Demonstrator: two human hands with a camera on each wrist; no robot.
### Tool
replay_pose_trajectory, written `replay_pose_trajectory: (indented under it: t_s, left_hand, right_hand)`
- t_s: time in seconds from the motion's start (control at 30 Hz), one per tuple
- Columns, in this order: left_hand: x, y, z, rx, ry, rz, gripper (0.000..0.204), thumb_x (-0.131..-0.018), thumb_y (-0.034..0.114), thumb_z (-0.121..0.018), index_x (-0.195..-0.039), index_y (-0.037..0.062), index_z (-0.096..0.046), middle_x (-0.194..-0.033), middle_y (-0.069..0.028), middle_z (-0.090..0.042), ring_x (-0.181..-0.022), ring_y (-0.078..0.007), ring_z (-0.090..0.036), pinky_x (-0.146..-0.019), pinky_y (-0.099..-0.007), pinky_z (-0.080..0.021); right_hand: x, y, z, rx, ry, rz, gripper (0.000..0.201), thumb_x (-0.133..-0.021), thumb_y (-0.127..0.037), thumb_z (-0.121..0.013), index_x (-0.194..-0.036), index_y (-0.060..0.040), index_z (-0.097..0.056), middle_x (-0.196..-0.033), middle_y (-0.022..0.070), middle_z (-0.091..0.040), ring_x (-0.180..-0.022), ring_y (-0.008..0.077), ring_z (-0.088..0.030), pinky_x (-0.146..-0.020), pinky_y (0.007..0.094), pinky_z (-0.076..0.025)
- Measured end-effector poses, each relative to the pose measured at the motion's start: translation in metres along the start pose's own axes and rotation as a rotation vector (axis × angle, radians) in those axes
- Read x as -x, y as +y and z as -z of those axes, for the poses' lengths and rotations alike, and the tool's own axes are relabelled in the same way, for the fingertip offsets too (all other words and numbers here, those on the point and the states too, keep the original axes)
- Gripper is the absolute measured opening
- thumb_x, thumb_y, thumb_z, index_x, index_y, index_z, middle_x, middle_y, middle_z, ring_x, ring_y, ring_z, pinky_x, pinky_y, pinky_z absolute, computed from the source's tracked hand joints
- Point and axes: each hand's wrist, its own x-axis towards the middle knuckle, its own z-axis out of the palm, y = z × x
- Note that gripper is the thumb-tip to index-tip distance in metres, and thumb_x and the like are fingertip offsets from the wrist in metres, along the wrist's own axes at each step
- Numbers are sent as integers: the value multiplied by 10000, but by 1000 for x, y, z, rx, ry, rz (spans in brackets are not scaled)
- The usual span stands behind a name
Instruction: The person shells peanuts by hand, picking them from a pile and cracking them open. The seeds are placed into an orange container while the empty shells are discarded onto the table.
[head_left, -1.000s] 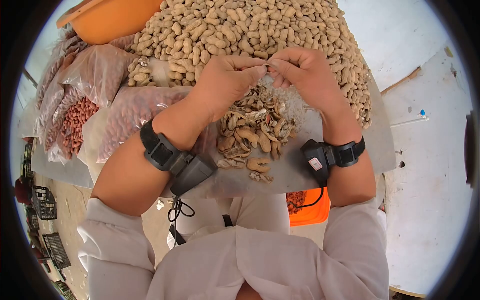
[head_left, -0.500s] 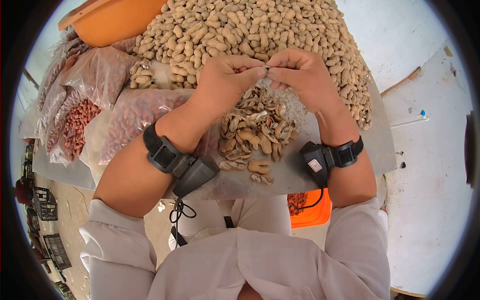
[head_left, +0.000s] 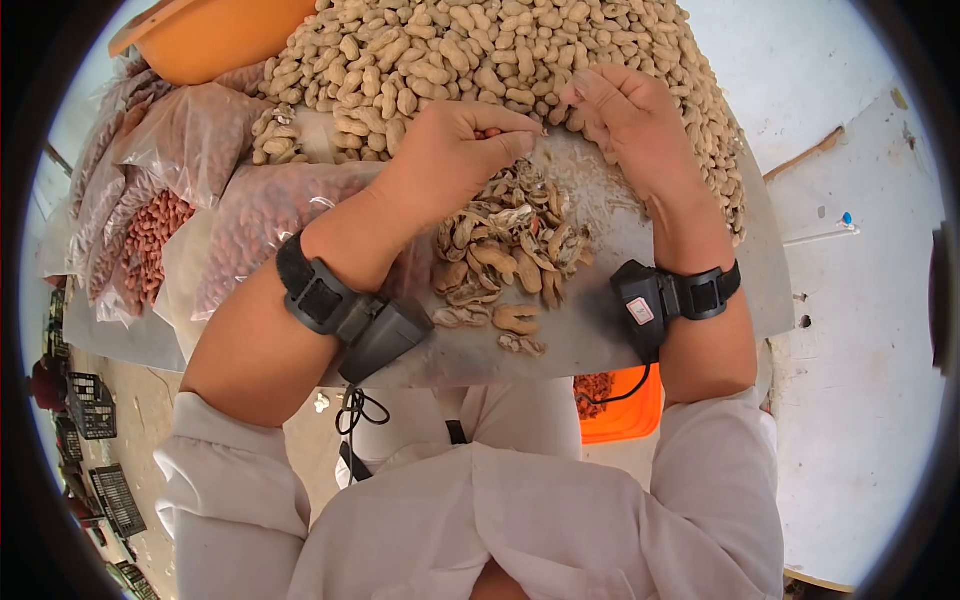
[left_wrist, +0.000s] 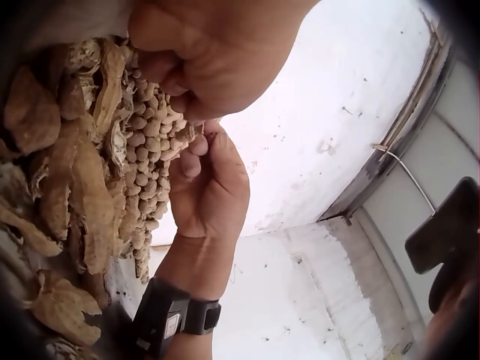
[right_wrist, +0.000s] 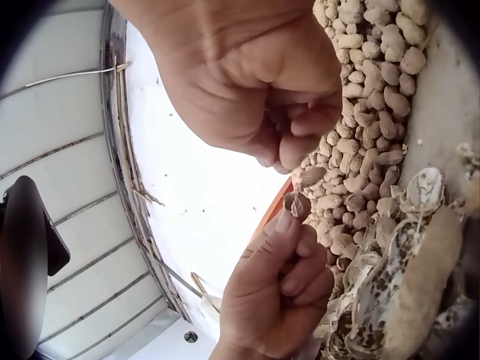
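Note:
My left hand (head_left: 450, 160) is curled around reddish peanut kernels (head_left: 487, 133), which show between its fingers in the head view. At its thumb and fingertip it pinches a small brownish piece (right_wrist: 298, 204), seen in the right wrist view. Apart from it, to the right, my right hand (head_left: 635, 130) has bent fingers at the near edge of a large heap of unshelled peanuts (head_left: 430, 65). I cannot tell whether that hand holds anything. Below both hands lies a pile of broken peanut shells (head_left: 490, 255) on the grey tabletop (head_left: 600, 350).
Clear bags of red kernels (head_left: 270, 225) lie at the left, beside another opened bag (head_left: 160, 235). An orange basin (head_left: 210, 45) stands at the back left. Under the table's front edge is an orange tub (head_left: 625, 415) with reddish bits. A white wall (head_left: 850, 400) borders the right.
Earlier, both hands met at the fingertips over the shells. Now the right hand has moved away, up and to the right toward the heap. The left hand has stayed nearly in place.

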Motion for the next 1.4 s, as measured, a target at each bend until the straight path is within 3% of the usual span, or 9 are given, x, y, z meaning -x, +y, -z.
replay_pose_trajectory:
  t_s: [0.13,0.27,0.43,0.77,0.87,1.03,1.23,1.33,1.4]
  left_hand:
    - [2,12,2,413,-41,242,213,-887,156,-550,-984,-23,-612,-663,24,-505,-493,-22,-338,-425,-166,-258]
    - [0,17,6,796,-42,431,233,-901,202,-525,-896,-23,-584,-632,5,-460,-472,-52,-325,-402,-179,-241]
    - [-3,10,11,914,-59,481,279,-919,248,-484,-832,-2,-573,-645,-11,-473,-465,-66,-326,-398,-186,-252]
    - [-1,14,6,979,-52,559,313,-937,288,-437,-854,11,-558,-684,-33,-524,-457,-49,-331,-366,-148,-236]
    - [-5,4,11,1059,-156,557,302,-917,290,-484,-815,16,-562,-664,-38,-522,-472,-59,-352,-392,-171,-277]
    - [-6,6,10,1106,-12,495,210,-908,210,-511,-854,11,-546,-673,-20,-501,-475,-39,-349,-386,-150,-270]
    - [-7,5,12,1106,33,438,138,-884,150,-530,-842,19,-545,-667,1,-459,-494,-50,-347,-401,-169,-271]
    - [-5,8,12,1084,46,442,112,-871,127,-533,-827,25,-550,-663,1,-455,-499,-60,-347,-407,-181,-275]
    - [-5,9,11,1062,55,436,114,-873,131,-531,-858,19,-551,-669,0,-465,-495,-56,-348,-406,-177,-280]
  right_hand:
    - [2,-1,-3,-90,-56,-20,208,-860,-169,-553,-892,3,-666,-615,-16,-528,-559,59,-467,-497,202,-348]
    - [2,2,-12,-444,-159,60,202,-876,-118,-526,-986,0,-647,-652,-4,-565,-610,83,-520,-583,216,-425]
    - [3,2,-16,-497,-200,70,204,-863,-75,-533,-1022,6,-633,-713,25,-607,-646,101,-558,-656,231,-479]
    - [6,1,-21,-105,-146,188,175,-815,-53,-598,-968,20,-638,-771,60,-648,-673,95,-588,-627,221,-488]
    - [6,3,-21,-48,-105,198,171,-803,-58,-606,-953,16,-642,-771,66,-649,-660,89,-582,-615,218,-479]
    - [-5,21,-7,95,19,168,197,-791,-80,-607,-967,3,-638,-765,65,-655,-645,87,-574,-595,235,-464]
    - [-11,43,-2,621,-72,152,218,-770,-9,-569,-981,-34,-617,-870,78,-611,-736,155,-576,-673,264,-459]
    - [-12,50,-2,645,-112,159,247,-740,-41,-572,-977,-77,-633,-974,142,-572,-906,298,-558,-792,371,-452]
    - [-13,50,-2,699,-144,111,264,-729,-39,-585,-986,-78,-627,-965,139,-564,-915,296,-556,-798,377,-453]
